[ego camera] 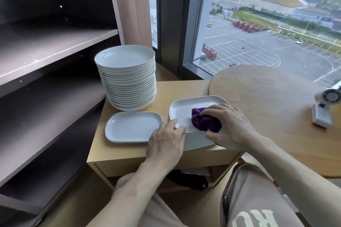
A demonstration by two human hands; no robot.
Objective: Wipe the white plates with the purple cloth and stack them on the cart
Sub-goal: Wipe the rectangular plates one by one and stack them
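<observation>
Head view: the right hand [228, 125] clenches the purple cloth [203, 122] on the top plate [191, 106], the left hand [166, 143] grip pinching its rim; hard wiping could push the stack [195, 140] off the table [162, 94].

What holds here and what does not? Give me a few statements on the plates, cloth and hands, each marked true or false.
1. The right hand presses the purple cloth onto the top plate of a rectangular stack. True.
2. The left hand lifts a round plate. False: it holds the near edge of that same top plate.
3. A tall stack of round plates stands at the back of the cart. True.
4. The single plate left of the stack has the cloth on it. False: nothing lies on it.
</observation>
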